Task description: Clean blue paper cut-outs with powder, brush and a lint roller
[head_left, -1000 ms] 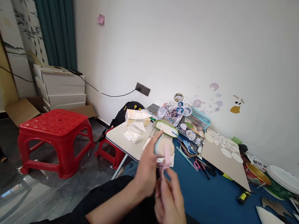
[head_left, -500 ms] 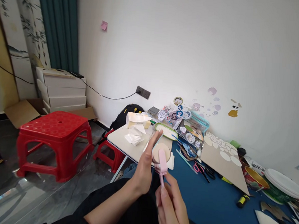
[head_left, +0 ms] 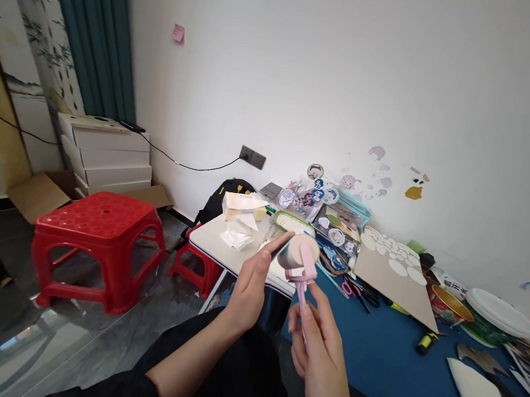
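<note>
A lint roller with a pale roll and a pink handle is held up above my lap, its round end facing me. My right hand has its fingers wrapped round the lower handle. Close to the left side of the roll is my left hand, its fingers stretched out and pointing away from me. The thumb lies along the near side, and the fingertips are partly behind the roll. Whether the left fingers touch the roll, I cannot tell.
Crumpled tissues lie on the white tabletop. The blue mat bears scissors, a grey board with white cutouts and a lidded tub. A red stool stands left.
The lint roller and my right hand have moved right and slightly up, and the roll has tilted so more of its side shows. My left hand has lowered its fingers. The view has shifted slightly.
</note>
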A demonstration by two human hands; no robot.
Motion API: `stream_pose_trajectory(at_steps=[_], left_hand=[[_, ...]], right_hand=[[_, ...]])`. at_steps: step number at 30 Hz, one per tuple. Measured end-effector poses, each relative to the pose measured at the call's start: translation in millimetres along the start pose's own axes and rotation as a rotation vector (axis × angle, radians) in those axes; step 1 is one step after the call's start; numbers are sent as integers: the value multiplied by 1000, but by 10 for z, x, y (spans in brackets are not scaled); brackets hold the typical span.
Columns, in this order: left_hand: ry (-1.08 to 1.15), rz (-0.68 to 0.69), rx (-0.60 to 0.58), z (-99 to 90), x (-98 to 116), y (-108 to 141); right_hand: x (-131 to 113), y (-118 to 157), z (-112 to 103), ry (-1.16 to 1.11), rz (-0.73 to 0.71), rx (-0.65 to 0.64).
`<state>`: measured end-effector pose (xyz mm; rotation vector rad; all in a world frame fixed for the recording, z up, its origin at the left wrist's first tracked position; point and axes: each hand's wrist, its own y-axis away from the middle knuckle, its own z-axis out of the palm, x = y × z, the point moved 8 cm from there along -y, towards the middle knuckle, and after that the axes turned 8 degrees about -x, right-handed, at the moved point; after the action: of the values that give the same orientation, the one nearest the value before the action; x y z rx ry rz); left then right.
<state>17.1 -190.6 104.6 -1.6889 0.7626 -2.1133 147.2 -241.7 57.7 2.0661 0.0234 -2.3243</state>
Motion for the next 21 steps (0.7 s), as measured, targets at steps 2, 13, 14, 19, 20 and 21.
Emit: stream_pose_trajectory(at_steps=[2,13,14,19,20,21], left_hand=[[-5,26,-3,-12,27,2],[382,-139,182,-124,-216,-18],[505,-182,206,-121,-275,-18],[944,-332,128,69,-284,-3],[994,-354,115,109,-258,11],[1032,-375,108,144,-236,27]], right_hand=[[-13,-28,7,-36,0,5],[-201,-137,45,-107,-98,93],[-209,-145,4,-156,-139,137],[-228,-155,-131,-239,-317,265],[-231,-154,-136,-219,-328,277],[-234,-153,-135,-196,-331,289]])
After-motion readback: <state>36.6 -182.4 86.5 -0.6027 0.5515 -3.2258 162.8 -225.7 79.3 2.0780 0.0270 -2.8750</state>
